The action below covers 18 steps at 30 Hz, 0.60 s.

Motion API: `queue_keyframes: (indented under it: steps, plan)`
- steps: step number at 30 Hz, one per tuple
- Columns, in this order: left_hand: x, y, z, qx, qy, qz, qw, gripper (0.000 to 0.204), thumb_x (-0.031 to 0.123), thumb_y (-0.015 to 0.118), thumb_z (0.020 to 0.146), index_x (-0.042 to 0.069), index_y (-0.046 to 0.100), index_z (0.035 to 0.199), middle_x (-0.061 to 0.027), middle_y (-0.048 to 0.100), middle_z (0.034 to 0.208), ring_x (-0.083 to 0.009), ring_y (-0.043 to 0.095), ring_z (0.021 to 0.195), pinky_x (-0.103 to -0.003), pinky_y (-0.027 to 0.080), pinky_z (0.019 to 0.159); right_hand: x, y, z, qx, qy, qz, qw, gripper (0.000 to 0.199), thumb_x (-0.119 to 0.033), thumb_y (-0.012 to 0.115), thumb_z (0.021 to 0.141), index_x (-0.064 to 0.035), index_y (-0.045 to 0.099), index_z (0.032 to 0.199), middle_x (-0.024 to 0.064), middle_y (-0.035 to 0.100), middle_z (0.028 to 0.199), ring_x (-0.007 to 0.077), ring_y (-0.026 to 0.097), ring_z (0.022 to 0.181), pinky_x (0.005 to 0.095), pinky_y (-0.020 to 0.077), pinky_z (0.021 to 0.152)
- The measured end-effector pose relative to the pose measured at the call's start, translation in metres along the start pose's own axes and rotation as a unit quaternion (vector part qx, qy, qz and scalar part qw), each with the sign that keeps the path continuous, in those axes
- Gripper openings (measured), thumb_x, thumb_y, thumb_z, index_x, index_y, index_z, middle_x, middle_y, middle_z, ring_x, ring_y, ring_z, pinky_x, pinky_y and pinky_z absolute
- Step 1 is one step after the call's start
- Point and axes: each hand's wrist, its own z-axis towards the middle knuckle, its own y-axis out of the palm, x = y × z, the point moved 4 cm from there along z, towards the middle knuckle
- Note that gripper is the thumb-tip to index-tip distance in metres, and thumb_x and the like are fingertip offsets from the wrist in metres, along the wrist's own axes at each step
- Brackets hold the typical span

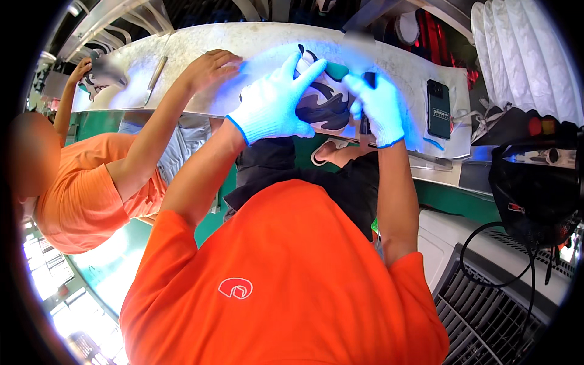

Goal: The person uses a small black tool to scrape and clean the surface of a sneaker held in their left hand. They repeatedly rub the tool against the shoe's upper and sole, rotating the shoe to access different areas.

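Observation:
A grey, black and white sneaker (322, 104) with a green inside lies on the pale bench under bluish light. My left hand (274, 103), in a white knit glove, grips the sneaker from its left side, thumb and fingers spread around the upper. At the sneaker's right edge is my right hand (378, 109), gloved too and slightly blurred. Its fingers are closed around a slim dark tool (365, 125), which shows above and below the glove; the working end cannot be made out.
On the bench (194, 45), a black phone (438, 109) lies at the right beside a small blue strip (433, 144). To my left, a co-worker in orange holds another sneaker (100, 79) and rests one hand (213, 68) on the bench. A black bag (535, 182) hangs at the right.

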Motion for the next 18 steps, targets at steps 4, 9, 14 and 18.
queue_keyframes:
  steps: [4,9,14,18]
  plan:
    - [0.005,-0.002,0.003,0.011,0.007,0.013,1.000,0.133,0.047,0.102,0.064,0.023,0.035,0.176,-0.0364,0.040,0.170,-0.0553,0.059,0.143,-0.054,0.056,0.113,0.011,-0.016,0.031,0.111,-0.049,0.415,0.902,0.042,-0.048,0.074,0.110,-0.0058,0.068,0.105,0.0093,0.074,0.089,0.0162,0.064,0.059,0.0355,0.0550,0.055]
    - [0.006,-0.001,0.002,0.011,-0.009,0.022,1.000,0.133,0.052,0.102,0.062,0.022,0.037,0.175,-0.0361,0.042,0.169,-0.0543,0.059,0.142,-0.055,0.056,0.112,0.006,0.009,0.041,0.117,-0.065,0.407,0.904,0.060,-0.065,0.054,0.114,-0.0068,0.064,0.101,0.0118,0.071,0.082,0.0206,0.062,0.055,0.0359,0.0504,0.049]
    - [0.010,-0.002,0.002,0.016,-0.017,0.020,1.000,0.134,0.054,0.103,0.060,0.024,0.038,0.174,-0.0354,0.043,0.168,-0.0527,0.062,0.139,-0.053,0.058,0.110,0.001,0.016,0.033,0.116,-0.088,0.412,0.899,0.063,-0.064,0.047,0.116,-0.0062,0.064,0.098,0.0113,0.070,0.080,0.0208,0.062,0.054,0.0367,0.0507,0.049]
    - [0.006,0.002,0.002,0.032,-0.007,0.008,0.999,0.134,0.054,0.103,0.060,0.026,0.038,0.174,-0.0347,0.044,0.167,-0.0526,0.065,0.135,-0.053,0.059,0.109,-0.004,0.026,0.021,0.089,-0.155,0.384,0.906,0.063,-0.062,0.044,0.119,-0.0064,0.065,0.096,0.0096,0.068,0.078,0.0202,0.061,0.055,0.0351,0.0505,0.051]
